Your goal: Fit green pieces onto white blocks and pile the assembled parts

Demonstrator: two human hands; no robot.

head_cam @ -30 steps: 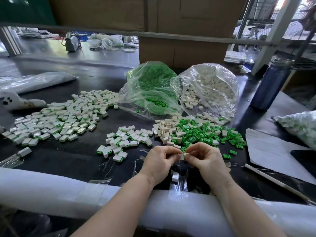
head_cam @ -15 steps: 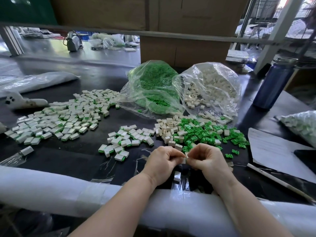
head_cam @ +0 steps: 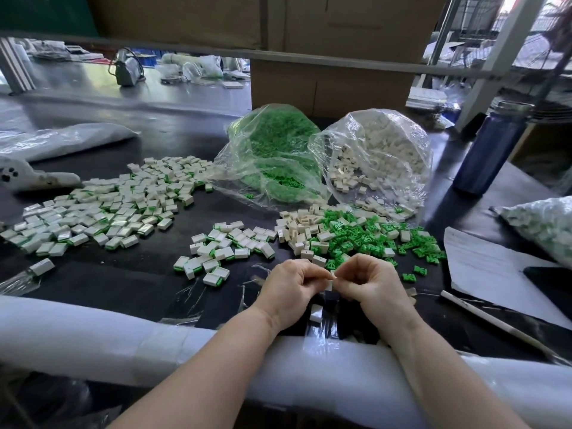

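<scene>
Both hands are together at the near edge of the desk point(head_cam: 130, 283), fingers curled in tight: the left hand point(head_cam: 289, 287) and the right hand point(head_cam: 370, 284) meet knuckle to knuckle and pinch one small white block point(head_cam: 330, 281) between their fingertips. Whether a green piece is already in it, I cannot tell, the fingers cover most of it. Both forearms lie across a white foam roll point(head_cam: 93, 342) along the desk's front edge. Just beyond the fingers sits a mixed heap, loose green pieces point(head_cam: 365, 239) on the right running into bare white blocks point(head_cam: 298, 229) on the left. Left of that, a small pile of assembled parts point(head_cam: 227, 249), white with green edges, and farther left a much bigger spread of assembled parts point(head_cam: 117, 205). Behind the heaps, two clear bags lie side by side and touching: a bag of green pieces point(head_cam: 272, 156) and a bag of white blocks point(head_cam: 380, 153), its mouth spilling blocks onto the desk. On the right, a sheet of paper point(head_cam: 492, 274) with a white stick point(head_cam: 489, 320) near its front edge, and a dark blue bottle point(head_cam: 492, 150) standing upright farther back.
</scene>
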